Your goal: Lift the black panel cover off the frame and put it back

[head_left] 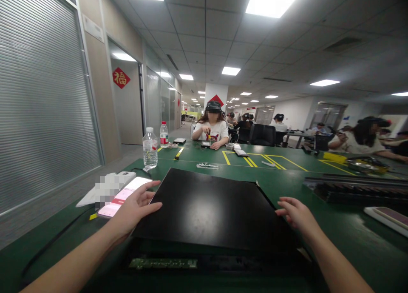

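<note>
A wide, flat black panel (204,212) lies before me over a dark base, whose outline is hard to make out. Along the near side of that base shows a green circuit board strip (163,263). My left hand (138,203) is at the panel's left edge, fingers apart, with the thumb and index fingertips against the edge. At the opposite edge is my right hand (296,216), its fingers loosely bent and apart; the fingertips are close to the edge, and whether they touch it I cannot tell. Neither hand is wrapped round anything.
Left of the panel are a lit phone (123,197), a white packet (97,193), a black cable (54,237) and a clear bottle (150,148). A long black slotted part (347,191) and another phone (387,218) lie right. A co-worker (212,129) sits across the green table (338,237).
</note>
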`<action>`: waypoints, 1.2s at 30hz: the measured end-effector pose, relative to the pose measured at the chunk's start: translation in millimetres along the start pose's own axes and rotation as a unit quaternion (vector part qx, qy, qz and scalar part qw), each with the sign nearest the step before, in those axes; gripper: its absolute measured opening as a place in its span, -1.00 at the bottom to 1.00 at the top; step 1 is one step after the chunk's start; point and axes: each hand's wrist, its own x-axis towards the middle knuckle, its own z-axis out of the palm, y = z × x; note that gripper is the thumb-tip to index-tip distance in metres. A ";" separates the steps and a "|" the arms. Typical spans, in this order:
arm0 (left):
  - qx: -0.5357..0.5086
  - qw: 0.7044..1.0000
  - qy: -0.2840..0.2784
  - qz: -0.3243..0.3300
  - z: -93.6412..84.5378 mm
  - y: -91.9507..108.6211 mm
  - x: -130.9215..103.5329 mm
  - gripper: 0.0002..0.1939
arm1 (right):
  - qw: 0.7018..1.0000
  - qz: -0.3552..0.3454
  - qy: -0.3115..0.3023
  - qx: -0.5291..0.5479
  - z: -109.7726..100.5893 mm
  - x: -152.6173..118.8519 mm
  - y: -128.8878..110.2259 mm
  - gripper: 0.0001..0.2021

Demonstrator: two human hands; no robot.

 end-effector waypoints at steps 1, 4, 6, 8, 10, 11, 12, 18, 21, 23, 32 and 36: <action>0.000 1.000 -0.001 0.001 0.1 -0.7 0.1 -0.20 | 1.000 -0.004 0.002 -0.015 -0.3 1.2 0.7 -0.55; -0.003 1.000 -0.012 0.004 -1.3 -2.7 0.5 -0.23 | 0.998 -0.017 0.007 -0.059 -1.9 5.3 3.9 -0.53; -0.001 0.999 -0.031 -0.008 -3.8 -3.5 1.0 -0.26 | 0.996 -0.029 0.011 -0.089 -2.9 8.2 6.5 -0.54; 0.005 0.998 -0.053 -0.023 -7.0 -4.2 1.7 -0.29 | 0.992 -0.042 0.014 -0.119 -3.3 10.5 8.4 -0.56; 0.012 0.997 -0.068 -0.026 -9.6 -5.0 2.8 -0.33 | 0.988 -0.050 0.015 -0.148 -3.2 10.9 8.4 -0.59; 0.016 0.997 -0.069 -0.021 -10.4 -5.5 3.3 -0.34 | 0.985 -0.054 0.015 -0.161 -3.1 10.3 7.6 -0.60; 0.021 0.997 -0.067 -0.016 -10.7 -6.0 3.8 -0.34 | 0.983 -0.058 0.016 -0.172 -3.0 9.1 6.3 -0.61; 0.011 0.998 -0.060 -0.024 -6.8 -9.3 3.2 -0.32 | 0.975 -0.061 0.008 -0.212 -3.4 2.8 -0.6 -0.63; 0.004 0.997 -0.068 -0.026 -5.4 -11.8 2.2 -0.35 | 0.969 -0.075 0.003 -0.237 -3.7 3.2 -0.3 -0.64; 0.007 0.996 -0.080 -0.024 -5.8 -13.6 2.3 -0.37 | 0.963 -0.084 0.000 -0.258 -3.8 2.8 -0.7 -0.65; 0.092 0.990 -0.105 0.017 -11.5 -24.8 8.2 -0.52 | 0.952 -0.080 -0.021 -0.295 -4.6 -0.7 -3.0 -0.63; 0.120 0.987 -0.107 0.014 -9.7 -23.8 7.0 -0.58 | 0.953 -0.075 -0.027 -0.293 -4.0 -0.6 -3.1 -0.61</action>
